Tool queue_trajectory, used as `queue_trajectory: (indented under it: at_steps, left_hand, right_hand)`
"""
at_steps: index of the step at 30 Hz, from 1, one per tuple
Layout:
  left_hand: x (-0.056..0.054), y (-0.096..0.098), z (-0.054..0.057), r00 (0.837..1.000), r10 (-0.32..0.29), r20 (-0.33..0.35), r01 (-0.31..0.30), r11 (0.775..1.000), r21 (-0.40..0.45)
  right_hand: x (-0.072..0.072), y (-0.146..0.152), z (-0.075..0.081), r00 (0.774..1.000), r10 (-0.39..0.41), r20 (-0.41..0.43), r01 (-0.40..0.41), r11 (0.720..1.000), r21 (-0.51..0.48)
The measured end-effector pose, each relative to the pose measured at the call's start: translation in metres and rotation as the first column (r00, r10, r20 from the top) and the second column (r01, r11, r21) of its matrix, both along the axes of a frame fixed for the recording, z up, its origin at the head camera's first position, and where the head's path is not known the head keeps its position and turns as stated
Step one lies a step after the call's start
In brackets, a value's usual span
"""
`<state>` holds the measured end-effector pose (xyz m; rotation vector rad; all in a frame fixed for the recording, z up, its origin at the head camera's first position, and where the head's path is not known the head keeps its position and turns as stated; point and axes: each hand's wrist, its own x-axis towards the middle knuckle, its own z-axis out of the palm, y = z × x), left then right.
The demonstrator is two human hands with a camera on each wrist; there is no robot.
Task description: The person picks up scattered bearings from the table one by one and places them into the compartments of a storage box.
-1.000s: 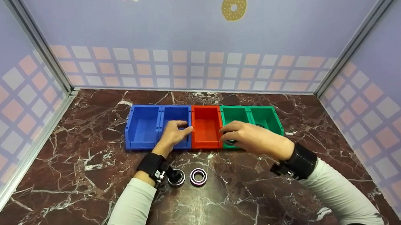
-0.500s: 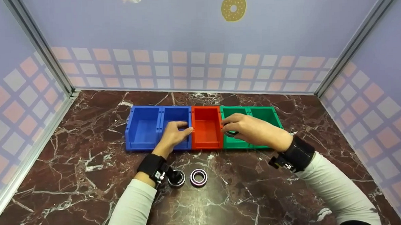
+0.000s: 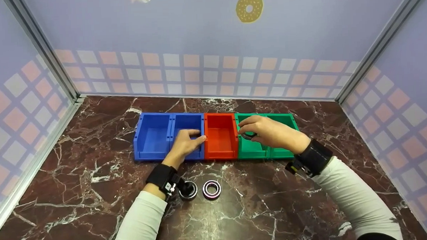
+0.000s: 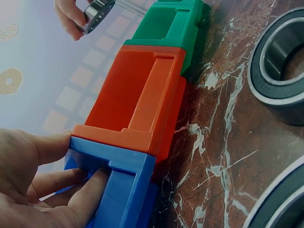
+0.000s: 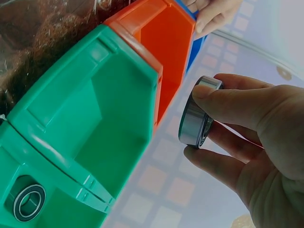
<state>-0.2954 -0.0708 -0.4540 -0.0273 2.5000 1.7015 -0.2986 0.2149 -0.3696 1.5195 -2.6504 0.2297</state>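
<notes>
My right hand (image 3: 268, 130) pinches a metal ball bearing (image 5: 197, 114) between thumb and fingers, its ring tilted on edge in the right wrist view. In the head view this hand is over the green bins (image 3: 253, 155), and the bearing overlaps the left one. At the second blue bin (image 4: 114, 199), my left hand (image 3: 185, 143) grips the wall beside the red bin (image 3: 219, 136). Its thumb lies at the rim while the fingers reach inside. Two more bearings, one left (image 3: 188, 190) and one right (image 3: 211, 189), rest on the table in front of the row.
Another bearing (image 5: 29, 203) lies in the rightmost green bin. A further blue bin (image 3: 153, 137) forms the left end of the row. The brown marbled tabletop (image 3: 105, 197) is bounded by a tile-patterned back panel (image 3: 211, 73) and side panels.
My right hand, with the bearing, has shifted a little back and to the right from the green bin's front. My left hand and the table bearings stay in place.
</notes>
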Motion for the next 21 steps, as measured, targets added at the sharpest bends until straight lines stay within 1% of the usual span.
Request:
queue_trajectory:
  at_steps: [5, 8, 10, 14, 21]
  left_hand:
    - [0.000, 0.000, -0.001, 0.999, 0.002, -0.035, -0.003, 1.000, -0.014]
    - [0.000, 0.000, -0.001, 1.000, 0.005, -0.029, -0.005, 1.000, -0.010]
    - [0.000, 0.001, -0.001, 1.000, 0.005, -0.011, -0.005, 1.000, 0.002]
    - [0.000, 0.001, 0.000, 1.000, 0.003, 0.016, -0.003, 1.000, 0.025]
    - [0.001, 0.001, 0.001, 1.000, 0.003, -0.003, -0.003, 1.000, 0.024]
  right_hand:
    - [-0.006, 0.002, -0.002, 1.000, -0.006, 0.006, 0.006, 1.000, -0.012]
    - [-0.008, 0.003, -0.003, 0.999, -0.034, 0.024, 0.034, 0.999, -0.002]
    - [-0.009, 0.004, -0.004, 0.998, -0.056, 0.034, 0.055, 0.998, 0.008]
    - [-0.014, 0.006, -0.007, 0.997, -0.072, 0.040, 0.072, 0.997, 0.007]
    - [-0.021, 0.007, -0.013, 0.993, -0.091, 0.072, 0.091, 0.996, 0.008]
